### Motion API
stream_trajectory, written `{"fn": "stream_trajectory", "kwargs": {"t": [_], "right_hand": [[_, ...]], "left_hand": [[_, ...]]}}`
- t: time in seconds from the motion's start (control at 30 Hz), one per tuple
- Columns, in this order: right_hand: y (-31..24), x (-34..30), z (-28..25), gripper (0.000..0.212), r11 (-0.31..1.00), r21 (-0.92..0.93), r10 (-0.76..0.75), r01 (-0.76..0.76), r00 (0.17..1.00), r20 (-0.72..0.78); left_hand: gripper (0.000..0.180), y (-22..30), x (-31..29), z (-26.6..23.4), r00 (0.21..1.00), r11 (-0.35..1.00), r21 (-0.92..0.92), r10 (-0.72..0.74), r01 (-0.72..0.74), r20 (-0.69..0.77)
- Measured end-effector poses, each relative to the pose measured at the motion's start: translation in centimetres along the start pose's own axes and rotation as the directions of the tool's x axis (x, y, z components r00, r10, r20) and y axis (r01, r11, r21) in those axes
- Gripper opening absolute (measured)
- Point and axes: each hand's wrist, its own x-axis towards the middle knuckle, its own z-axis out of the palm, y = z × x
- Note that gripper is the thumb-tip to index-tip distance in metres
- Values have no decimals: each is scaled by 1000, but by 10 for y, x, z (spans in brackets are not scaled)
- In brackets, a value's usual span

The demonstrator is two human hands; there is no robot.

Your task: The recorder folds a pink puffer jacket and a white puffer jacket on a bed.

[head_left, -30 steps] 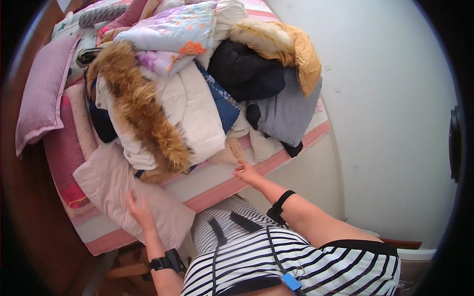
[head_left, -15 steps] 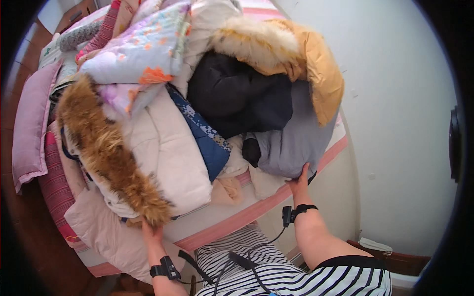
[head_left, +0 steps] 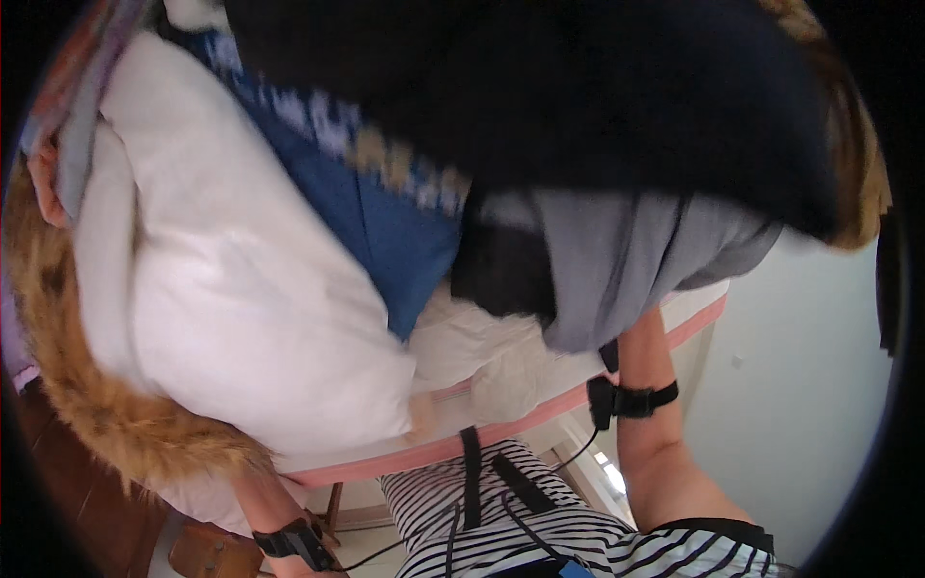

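The pile of clothes [head_left: 241,299] is held close above the bed [head_left: 540,420], brown fur [head_left: 125,414] edging its left and grey cloth [head_left: 617,255] hanging at its right. The left hand [head_left: 248,480] reaches under the fur, the right hand [head_left: 644,332] under the grey cloth; their fingers are hidden, so I cannot tell how they are set. The bed's near edge borders the striped clothing [head_left: 434,482]; its right corner sits near the wall [head_left: 780,414], while floor [head_left: 92,486] shows leftward.

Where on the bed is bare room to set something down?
Only the narrow pink bed edge, between the white garment and the person's striped clothing, looks bare. Further up, the dark garment, blue cloth and grey garment crowd together.
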Motion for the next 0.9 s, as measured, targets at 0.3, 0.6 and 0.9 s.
{"fn": "stream_trajectory", "kwargs": {"t": [0.3, 0.6, 0.9], "right_hand": [[-29, 164, 60, 44, 988, 43, 138, -151, 967, 212], [-45, 226, 63, 36, 988, -46, 154, -147, 965, 214], [27, 38, 39, 62, 660, -700, -290, 274, 952, 100]], "left_hand": [[38, 30, 126, 153, 887, 838, 310, 378, -449, 265], [41, 26, 216, 161, 808, 483, 649, 395, -587, 437], [44, 42, 199, 152, 645, -74, 712, 366, -698, 671]]}}
